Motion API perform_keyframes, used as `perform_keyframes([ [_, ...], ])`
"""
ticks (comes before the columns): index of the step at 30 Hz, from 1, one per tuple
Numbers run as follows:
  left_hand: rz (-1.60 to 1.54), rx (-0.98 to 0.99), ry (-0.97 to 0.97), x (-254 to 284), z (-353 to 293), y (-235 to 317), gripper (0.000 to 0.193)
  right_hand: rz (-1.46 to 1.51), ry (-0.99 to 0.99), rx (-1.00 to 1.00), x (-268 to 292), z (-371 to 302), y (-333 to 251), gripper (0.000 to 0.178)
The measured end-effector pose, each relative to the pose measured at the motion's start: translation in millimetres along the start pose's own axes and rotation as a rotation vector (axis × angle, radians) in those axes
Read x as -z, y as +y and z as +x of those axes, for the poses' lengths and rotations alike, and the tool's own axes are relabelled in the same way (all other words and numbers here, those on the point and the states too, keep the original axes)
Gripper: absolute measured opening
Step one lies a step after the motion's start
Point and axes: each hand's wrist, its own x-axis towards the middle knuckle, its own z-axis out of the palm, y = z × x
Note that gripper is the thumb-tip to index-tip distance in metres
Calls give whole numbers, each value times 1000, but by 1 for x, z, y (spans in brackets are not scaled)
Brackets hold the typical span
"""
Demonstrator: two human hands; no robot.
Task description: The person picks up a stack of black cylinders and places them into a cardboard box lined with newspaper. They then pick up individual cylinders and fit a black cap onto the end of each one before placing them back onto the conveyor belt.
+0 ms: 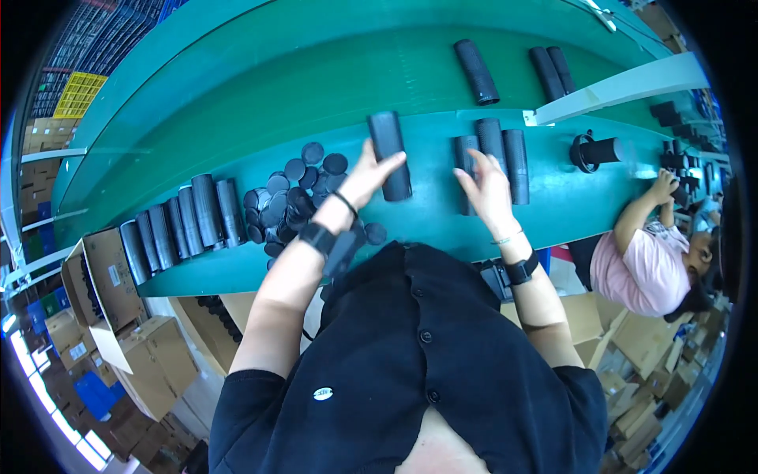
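My left hand (368, 177) is closed around a black ribbed tube (388, 136), thumb across its front, above the green bench top. My right hand (491, 194) has thumb and fingers apart, over the nearest of three black tubes (491, 139) lying side by side; whether it touches that tube I cannot tell. Beside my left forearm lies a heap of round black discs (275, 207), partly hidden by the wrist. Several more black tubes (207, 212) lie in a row at the bench's left end.
Farther back, a single tube (477, 73) and a pair of tubes (546, 71) lie on the green belt (339, 71). A pale metal bar (632, 85) crosses at right, near a black round fitting (586, 153). A person in pink (643, 268) works at the right. Cardboard boxes (158, 359) stand below left.
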Motion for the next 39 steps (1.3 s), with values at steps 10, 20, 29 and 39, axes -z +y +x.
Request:
perform_keyframes([
  [10,564,-24,448,27,171,24,74,-429,-151,-124,-27,-27,23,98],
  [20,644,-381,231,-38,76,26,67,-1,-202,-127,-22,-28,31,84],
  [29,448,-447,-329,-50,-27,12,64,995,-285,-22,-10,-19,15,49],
  [39,503,-445,-346,-47,-59,1,74,1062,-393,41,-4,-18,-5,32],
])
